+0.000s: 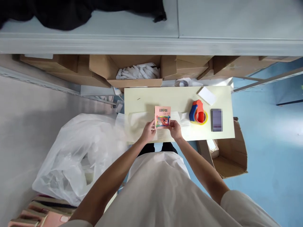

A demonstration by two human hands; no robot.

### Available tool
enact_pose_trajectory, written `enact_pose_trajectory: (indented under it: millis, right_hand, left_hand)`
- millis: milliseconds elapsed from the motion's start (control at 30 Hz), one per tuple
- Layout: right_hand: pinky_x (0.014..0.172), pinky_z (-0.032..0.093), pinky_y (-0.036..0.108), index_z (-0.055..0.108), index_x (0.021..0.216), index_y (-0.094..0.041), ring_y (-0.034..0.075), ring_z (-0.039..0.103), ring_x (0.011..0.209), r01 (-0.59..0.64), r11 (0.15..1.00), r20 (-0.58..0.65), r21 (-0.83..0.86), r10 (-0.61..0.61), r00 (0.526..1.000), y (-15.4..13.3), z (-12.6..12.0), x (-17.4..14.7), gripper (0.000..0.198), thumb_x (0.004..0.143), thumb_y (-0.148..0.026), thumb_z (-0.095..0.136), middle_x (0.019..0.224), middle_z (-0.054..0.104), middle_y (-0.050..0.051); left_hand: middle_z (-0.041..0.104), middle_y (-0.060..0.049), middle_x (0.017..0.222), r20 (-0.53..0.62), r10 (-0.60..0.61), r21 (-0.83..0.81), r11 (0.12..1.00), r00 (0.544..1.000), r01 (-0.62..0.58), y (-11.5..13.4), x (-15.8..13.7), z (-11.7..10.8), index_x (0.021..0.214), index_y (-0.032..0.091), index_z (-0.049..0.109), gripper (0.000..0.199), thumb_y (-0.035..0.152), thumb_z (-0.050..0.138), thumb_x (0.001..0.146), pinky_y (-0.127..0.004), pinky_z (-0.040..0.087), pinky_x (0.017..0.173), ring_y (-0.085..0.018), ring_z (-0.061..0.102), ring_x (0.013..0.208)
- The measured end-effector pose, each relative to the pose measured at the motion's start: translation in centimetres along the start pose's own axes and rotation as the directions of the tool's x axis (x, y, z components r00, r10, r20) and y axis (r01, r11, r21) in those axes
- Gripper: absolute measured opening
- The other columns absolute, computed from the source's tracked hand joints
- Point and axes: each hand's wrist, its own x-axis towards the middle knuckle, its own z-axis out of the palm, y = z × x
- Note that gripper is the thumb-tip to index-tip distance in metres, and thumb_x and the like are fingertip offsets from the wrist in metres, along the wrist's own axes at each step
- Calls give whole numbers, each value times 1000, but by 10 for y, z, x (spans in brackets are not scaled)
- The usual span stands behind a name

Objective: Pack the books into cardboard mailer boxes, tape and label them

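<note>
Over a pale table [175, 97], the left hand [148, 131] pinches a pink card [162, 117] by its edge. The right hand's [175, 130] fingers grip its lower corner.

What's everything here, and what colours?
table: 1, cream, middle
pink card: 1, pink, over table
tape dispenser: 1, red and blue, right on table
tape roll: 1, yellow, by dispenser
white box: 1, white, table's far right corner
blurred rectangle: 1, purple, table's right end
thin sheets: can't count, white, on table
cardboard boxes: several, brown, behind table and at right
small pieces: many, white, in open box
second roll: 1, whitish, behind table
plastic bag: 1, cloudy white, left
shelf: 1, grey, top
black cloth: 1, black, top left
pink things: count unclear, pink, bottom left
left fingers: some, bare, card's left edge
right fingers: some, bare, card's right edge
shirt: 1, white, bottom
</note>
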Motion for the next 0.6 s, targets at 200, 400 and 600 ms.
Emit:
enact_pose_trajectory:
  millis: [200, 400, 600]
  right_hand:
    - [76, 53, 37, 52, 87, -20, 19, 66, 78, -72, 988, -30, -136, 68, 997, 37, -74, -16, 21, 66, -24, 55, 87, 70, 5]
    - [71, 53, 32, 52, 85, -20, 16, 65, 74, -65, 950, -15, -307, 64, 998, 50, -99, -5, 20, 66, -17, 49, 82, 69, 3]
    - [85, 48, 40, 58, 95, -18, 23, 59, 94, 48, 873, 28, -486, -39, 999, 56, -105, -5, 30, 66, -16, 51, 98, 62, 10]
  left_hand:
    - [52, -9, 107, 121, -25, 143, 990, 992, 8, -1, -10, 78, 134, 20, 42, 62, 11, 52, 74, -31, 55, 71, -16, 60, 88]
    - [55, -6, 100, 144, -23, 298, 954, 989, -21, 5, -1, 107, 126, 19, 49, 51, 12, 52, 76, -34, 52, 83, -16, 59, 87]
    - [45, -16, 126, 140, 3, 561, 824, 990, -82, 16, -14, 119, 138, 15, 33, 66, 12, 51, 75, -44, 41, 97, -27, 49, 112]
